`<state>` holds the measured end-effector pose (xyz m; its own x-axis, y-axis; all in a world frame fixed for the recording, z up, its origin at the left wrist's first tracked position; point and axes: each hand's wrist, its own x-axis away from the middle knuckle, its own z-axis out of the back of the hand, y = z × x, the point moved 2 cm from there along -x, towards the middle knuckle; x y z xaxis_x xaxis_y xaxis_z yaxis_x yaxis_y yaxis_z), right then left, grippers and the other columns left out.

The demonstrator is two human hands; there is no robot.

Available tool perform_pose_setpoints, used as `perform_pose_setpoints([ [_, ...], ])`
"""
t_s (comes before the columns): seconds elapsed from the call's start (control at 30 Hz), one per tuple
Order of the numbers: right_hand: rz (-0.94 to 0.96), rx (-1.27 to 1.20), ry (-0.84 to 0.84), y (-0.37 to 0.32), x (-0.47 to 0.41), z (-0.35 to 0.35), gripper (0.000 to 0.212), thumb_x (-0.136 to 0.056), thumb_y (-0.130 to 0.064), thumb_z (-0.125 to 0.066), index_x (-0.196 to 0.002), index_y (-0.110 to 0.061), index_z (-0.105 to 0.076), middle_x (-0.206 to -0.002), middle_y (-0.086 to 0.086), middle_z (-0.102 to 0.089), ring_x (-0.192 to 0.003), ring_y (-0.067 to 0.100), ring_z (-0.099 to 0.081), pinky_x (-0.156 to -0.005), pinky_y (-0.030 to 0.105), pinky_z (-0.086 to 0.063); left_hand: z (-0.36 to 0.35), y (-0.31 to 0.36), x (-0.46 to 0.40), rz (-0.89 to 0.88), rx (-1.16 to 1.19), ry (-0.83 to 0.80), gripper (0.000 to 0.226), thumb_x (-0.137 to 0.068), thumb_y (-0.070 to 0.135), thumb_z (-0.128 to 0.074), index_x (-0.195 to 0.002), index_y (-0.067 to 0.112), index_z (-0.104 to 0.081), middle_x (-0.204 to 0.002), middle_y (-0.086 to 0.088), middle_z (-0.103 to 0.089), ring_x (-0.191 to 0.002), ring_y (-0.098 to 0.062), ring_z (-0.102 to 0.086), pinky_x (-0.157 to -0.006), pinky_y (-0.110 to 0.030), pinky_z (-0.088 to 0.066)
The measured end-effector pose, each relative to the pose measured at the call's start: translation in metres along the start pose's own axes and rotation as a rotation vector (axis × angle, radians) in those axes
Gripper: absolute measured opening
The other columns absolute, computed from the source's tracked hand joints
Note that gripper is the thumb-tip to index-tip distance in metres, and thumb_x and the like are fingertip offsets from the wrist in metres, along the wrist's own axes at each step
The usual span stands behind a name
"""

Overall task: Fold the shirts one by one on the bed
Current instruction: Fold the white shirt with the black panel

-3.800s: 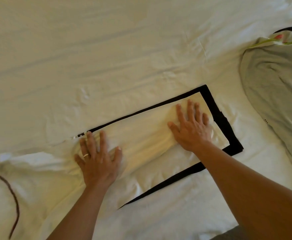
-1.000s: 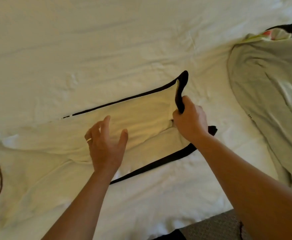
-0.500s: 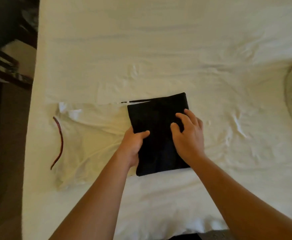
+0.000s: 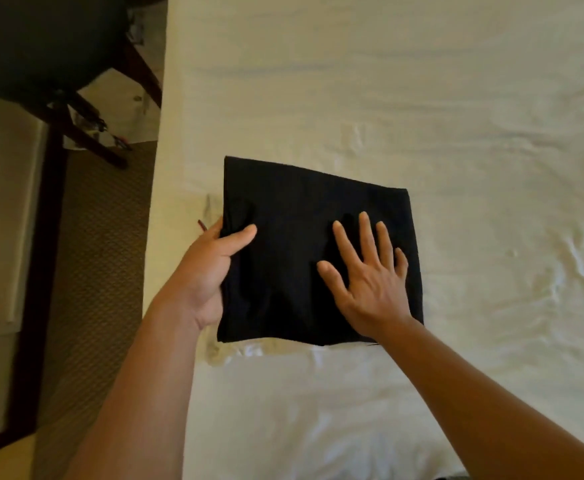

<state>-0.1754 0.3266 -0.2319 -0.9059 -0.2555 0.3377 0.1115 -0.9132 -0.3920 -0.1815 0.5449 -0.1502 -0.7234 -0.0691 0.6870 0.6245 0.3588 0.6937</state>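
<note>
Head view: folded black shirt [image 4: 318,251] lies near the bed [image 4: 422,98] left edge; left hand [image 4: 207,271] grips its left edge, right hand [image 4: 366,271] presses flat, fingers released. Fold appears finished; next, probably set it aside and take another shirt.

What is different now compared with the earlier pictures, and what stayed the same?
The shirt, first a long strip under both flat palms, is now a compact black square. The left hand has taken hold of its left edge; the right hand again presses flat. The shirt remains on the bed.
</note>
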Motion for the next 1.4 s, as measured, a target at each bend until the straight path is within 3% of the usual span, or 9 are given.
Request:
perform_pose_setpoints([
  [0.17, 0.084, 0.288, -0.181, -0.004, -0.008, -0.042, 0.078, -0.090, -0.081, -0.003, -0.153, -0.043, 0.024, -0.162, 0.001, 0.033, -0.149, 0.034, 0.030, -0.120, 0.065, 0.003, 0.066, -0.055, -0.014, 0.222, 0.011, 0.040, 0.033, -0.106, 0.031, -0.050, -0.137, 0.031, -0.060, -0.130, 0.001, -0.070, -0.121, -0.022, -0.066, -0.106, -0.049, -0.047],
  [0.33, 0.062, 0.322, -0.167, -0.005, -0.009, -0.044, 0.079, -0.089, -0.081, -0.002, -0.154, -0.043, 0.022, -0.164, 0.002, 0.030, -0.150, 0.034, 0.026, -0.119, 0.063, 0.003, 0.072, -0.054, -0.022, 0.056, -0.248, 0.228, 0.025, -0.098, 0.010, -0.064, -0.116, 0.025, -0.071, -0.107, 0.006, -0.077, -0.104, -0.016, -0.072, -0.092, -0.037, -0.057],
  [0.47, 0.073, 0.321, -0.156, -0.012, -0.006, -0.044, 0.079, -0.092, -0.080, -0.008, -0.156, -0.041, 0.018, -0.165, 0.002, 0.026, -0.151, 0.033, 0.023, -0.119, 0.062, 0.003, 0.075, -0.061, -0.016, 0.059, -0.231, 0.399, 0.019, -0.095, 0.017, -0.068, -0.111, 0.026, -0.073, -0.105, 0.005, -0.076, -0.102, -0.018, -0.071, -0.090, -0.039, -0.057],
  [0.67, 0.092, 0.327, -0.211, -0.010, -0.010, -0.038, 0.078, -0.092, -0.080, -0.009, -0.156, -0.042, 0.015, -0.166, 0.000, 0.025, -0.152, 0.032, 0.021, -0.119, 0.061, -0.001, 0.092, -0.080, 0.001, 0.231, -0.504, 0.263, 0.022, -0.088, 0.016, -0.077, -0.107, 0.025, -0.069, -0.104, 0.004, -0.075, -0.099, -0.019, -0.070, -0.088, -0.042, -0.059],
  [0.8, 0.109, 0.262, -0.177, -0.005, -0.014, -0.027, 0.071, -0.096, -0.074, -0.015, -0.158, -0.040, -0.008, -0.169, -0.002, 0.006, -0.154, 0.028, 0.005, -0.119, 0.058, -0.011, 0.090, -0.065, -0.002, 0.171, -0.759, 0.382, 0.006, -0.088, 0.016, -0.072, -0.090, 0.015, -0.066, -0.080, -0.002, -0.069, -0.078, -0.023, -0.066, -0.057, -0.029, -0.046],
  [0.93, 0.096, 0.147, -0.051, 0.006, -0.030, -0.009, 0.060, -0.102, -0.059, -0.027, -0.151, -0.026, -0.037, -0.163, 0.000, -0.024, -0.148, 0.026, -0.019, -0.117, 0.052, -0.023, 0.068, -0.040, -0.033, -0.026, -1.065, 0.577, 0.027, -0.091, 0.047, -0.059, -0.094, 0.020, -0.062, -0.084, 0.001, -0.065, -0.078, -0.019, -0.060, -0.060, -0.032, -0.039],
  [1.03, 0.103, 0.165, -0.023, 0.016, -0.042, -0.004, 0.056, -0.103, -0.054, -0.031, -0.149, -0.024, -0.040, -0.160, 0.001, -0.029, -0.145, 0.026, -0.024, -0.116, 0.051, -0.025, 0.053, -0.028, -0.070, -0.134, -1.053, 0.629, 0.041, -0.093, 0.055, -0.055, -0.102, 0.016, -0.066, -0.092, 0.000, -0.066, -0.090, -0.025, -0.062, -0.068, -0.037, -0.046],
  [1.2, 0.092, 0.144, 0.000, 0.019, -0.056, 0.002, 0.055, -0.104, -0.053, -0.033, -0.149, -0.022, -0.041, -0.157, 0.003, -0.032, -0.143, 0.028, -0.028, -0.115, 0.050, -0.027, 0.051, -0.019, -0.096, -0.177, -0.909, 0.689, 0.016, -0.100, 0.033, -0.062, -0.094, 0.018, -0.062, -0.086, 0.004, -0.062, -0.080, -0.017, -0.057, -0.069, -0.031, -0.039],
  [1.4, 0.083, 0.208, -0.088, 0.029, -0.059, -0.003, 0.063, -0.104, -0.057, -0.026, -0.159, -0.027, -0.022, -0.168, 0.000, -0.010, -0.153, 0.025, -0.009, -0.120, 0.051, -0.017, 0.062, -0.032, -0.086, -0.211, -0.981, 0.843, 0.012, -0.101, 0.030, -0.058, -0.105, 0.019, -0.060, -0.104, -0.003, -0.063, -0.101, -0.029, -0.060, -0.080, -0.041, -0.045],
])
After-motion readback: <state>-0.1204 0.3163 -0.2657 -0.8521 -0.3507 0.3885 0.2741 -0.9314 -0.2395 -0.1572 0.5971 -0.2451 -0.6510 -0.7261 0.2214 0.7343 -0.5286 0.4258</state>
